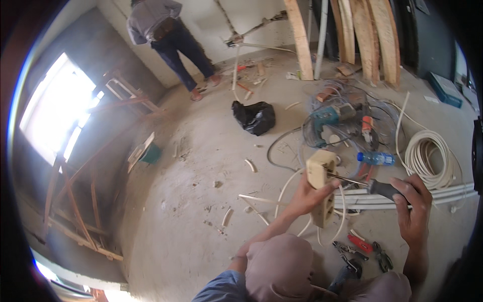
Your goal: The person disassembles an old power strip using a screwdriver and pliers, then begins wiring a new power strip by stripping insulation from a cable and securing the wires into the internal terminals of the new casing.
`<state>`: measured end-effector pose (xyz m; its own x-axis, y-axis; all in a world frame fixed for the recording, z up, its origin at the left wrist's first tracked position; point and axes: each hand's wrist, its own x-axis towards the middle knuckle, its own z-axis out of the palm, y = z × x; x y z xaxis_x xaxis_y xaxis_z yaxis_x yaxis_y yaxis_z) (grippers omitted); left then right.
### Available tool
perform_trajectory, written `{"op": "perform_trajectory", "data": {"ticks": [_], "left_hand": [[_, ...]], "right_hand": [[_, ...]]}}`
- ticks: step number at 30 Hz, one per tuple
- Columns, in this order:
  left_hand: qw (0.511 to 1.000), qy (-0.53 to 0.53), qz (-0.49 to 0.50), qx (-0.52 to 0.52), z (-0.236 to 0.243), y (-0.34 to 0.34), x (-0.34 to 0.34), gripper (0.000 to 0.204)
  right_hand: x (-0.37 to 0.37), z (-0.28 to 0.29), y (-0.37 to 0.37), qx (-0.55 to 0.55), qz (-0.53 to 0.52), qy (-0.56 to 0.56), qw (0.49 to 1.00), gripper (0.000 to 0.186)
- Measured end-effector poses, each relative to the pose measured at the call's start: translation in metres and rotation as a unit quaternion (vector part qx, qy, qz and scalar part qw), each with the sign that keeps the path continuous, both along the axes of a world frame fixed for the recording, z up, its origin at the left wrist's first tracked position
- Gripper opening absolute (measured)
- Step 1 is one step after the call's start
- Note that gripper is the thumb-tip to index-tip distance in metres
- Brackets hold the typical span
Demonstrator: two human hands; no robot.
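My left hand (308, 197) is closed round a long cream power strip (319, 166) and holds it upright above the floor. White cable (282, 194) hangs in loops around it. In my right hand (414, 204) is a screwdriver (385, 190) with a dark grey handle, gripped between thumb and fingers. Its metal shaft points left, and the tip meets the face of the strip near its upper end; the exact contact spot is too small to tell. Below, beside my knee (279, 264), lie pliers (349, 250), a red-handled tool (360, 243) and dark cutters (382, 257).
A coil of white cable (431, 156), a water bottle (376, 159), power tools (332, 115) and white pipes (367, 200) lie ahead and right. A black bag (254, 119) sits mid-floor. Planks (380, 40) lean at the back. Another person (173, 43) stands far left.
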<state>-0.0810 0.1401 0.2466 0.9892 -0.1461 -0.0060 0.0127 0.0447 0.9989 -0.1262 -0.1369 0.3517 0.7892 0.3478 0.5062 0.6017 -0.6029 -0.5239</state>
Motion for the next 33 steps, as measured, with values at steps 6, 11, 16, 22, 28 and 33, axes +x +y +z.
{"op": "perform_trajectory", "data": {"ticks": [6, 11, 16, 22, 28, 33], "left_hand": [[0.999, -0.035, 0.029, -0.028, 0.003, -0.003, -0.001, 0.075], [0.999, -0.049, 0.014, -0.015, -0.002, -0.010, 0.003, 0.088], [0.997, -0.056, 0.007, -0.045, 0.002, 0.005, 0.000, 0.086], [0.999, -0.050, -0.023, -0.003, -0.001, -0.012, 0.001, 0.096], [0.998, -0.054, -0.002, 0.006, 0.001, -0.002, 0.001, 0.102], [0.999, -0.044, 0.005, 0.011, 0.002, -0.003, 0.002, 0.102]], "right_hand": [[0.006, 0.002, -0.001, 0.032, 0.045, -0.012, 0.998, 0.036], [0.010, 0.000, -0.004, 0.109, 0.060, -0.053, 0.991, 0.049], [0.006, -0.002, -0.004, 0.029, 0.034, 0.038, 0.998, 0.044], [-0.006, 0.000, -0.015, 0.014, -0.006, 0.054, 0.998, 0.035], [0.009, -0.005, 0.002, 0.084, 0.042, -0.108, 0.990, 0.043], [0.009, -0.010, -0.006, 0.053, 0.036, -0.042, 0.997, 0.044]]}}
